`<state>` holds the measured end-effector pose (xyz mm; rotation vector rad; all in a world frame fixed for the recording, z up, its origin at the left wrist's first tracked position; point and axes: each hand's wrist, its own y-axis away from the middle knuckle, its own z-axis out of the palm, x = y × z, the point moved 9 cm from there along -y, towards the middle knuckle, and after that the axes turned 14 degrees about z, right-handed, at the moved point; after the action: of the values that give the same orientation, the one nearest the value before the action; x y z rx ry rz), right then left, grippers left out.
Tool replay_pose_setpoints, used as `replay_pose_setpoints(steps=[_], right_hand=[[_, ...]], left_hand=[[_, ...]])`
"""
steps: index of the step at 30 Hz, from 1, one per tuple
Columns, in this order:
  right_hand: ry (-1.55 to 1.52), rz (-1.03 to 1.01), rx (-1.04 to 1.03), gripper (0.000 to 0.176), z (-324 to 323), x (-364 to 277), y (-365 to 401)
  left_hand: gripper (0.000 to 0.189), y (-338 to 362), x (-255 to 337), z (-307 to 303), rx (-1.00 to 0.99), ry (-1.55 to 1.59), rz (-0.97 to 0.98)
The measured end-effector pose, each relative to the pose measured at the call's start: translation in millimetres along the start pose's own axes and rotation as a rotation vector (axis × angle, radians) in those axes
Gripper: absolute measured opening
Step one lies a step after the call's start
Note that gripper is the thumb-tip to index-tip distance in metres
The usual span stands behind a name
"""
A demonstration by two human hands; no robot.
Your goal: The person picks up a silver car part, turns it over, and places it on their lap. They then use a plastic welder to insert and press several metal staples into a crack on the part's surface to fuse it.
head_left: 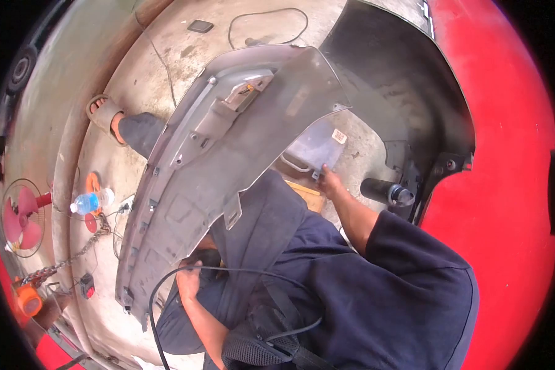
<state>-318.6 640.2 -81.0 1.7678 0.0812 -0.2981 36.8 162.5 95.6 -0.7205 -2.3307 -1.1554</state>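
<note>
Right hand (330, 182) is on the near corner of the case (314, 145), by its latch; fingers partly hidden, can't tell how far open or if it grips. Left hand (189, 282) is curled at the lower edge of the bumper (283, 114), cable (228, 269) crossing at its fingers; can't tell if I have hold of either. Bumper lies across my legs, hollow side up, and curves round past the case to the right. Case is grey, white label on the lid, on the floor inside that curve. Dark bottle (385, 192) lies on its side, right of my right hand. Floor (148, 68) is stained concrete. Water bottle (92, 201), chain (74, 259) and pink fan (23, 217) at left, red bodywork (493, 203) at right, sandalled foot (105, 117) beyond the bumper
</note>
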Motion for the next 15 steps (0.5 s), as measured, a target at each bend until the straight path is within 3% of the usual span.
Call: replay_pose_setpoints(steps=[1,2,3,5,7,9,10,12,15], right_hand=[[0.045,0.006,0.124,0.062,-0.7,1.3,13.5],[0.291,-0.081,0.417,0.057,-10.1,-12.7,33.8],[0.286,-0.079,0.417,0.057,-9.2,-8.8,30.3],[0.781,-0.97,0.752,0.053,22.3,-53.5,81.7],[0.833,-1.001,0.639,0.047,56.9,-72.0,148.7],[1.09,-0.958,0.285,0.037,99.8,-66.8,148.8],[1.092,-0.957,0.284,0.037,105.4,-67.4,140.7],[1.56,-0.934,0.305,0.029,129.9,-50.4,106.1],[1.659,-0.831,0.321,0.024,143.8,-47.5,79.2]], left_hand=[[0.039,-0.3,0.2,0.0,-0.016,-0.03,-0.032],[0.039,-1.2,1.4,0.3,-0.018,-0.035,-0.027],[0.039,-1.5,1.4,0.7,-0.013,-0.016,-0.023],[0.038,-2.1,1.4,0.8,-0.01,-0.002,-0.019],[0.035,-1.4,-0.3,1.6,-0.006,0.0,-0.034],[0.033,-0.5,2.4,1.7,0.003,0.007,-0.025],[0.031,-0.4,4.3,0.9,0.013,0.013,-0.011],[0.03,0.0,-0.4,1.9,0.023,0.026,-0.014],[0.03,1.1,-6.3,0.5,0.035,0.044,-0.03]])
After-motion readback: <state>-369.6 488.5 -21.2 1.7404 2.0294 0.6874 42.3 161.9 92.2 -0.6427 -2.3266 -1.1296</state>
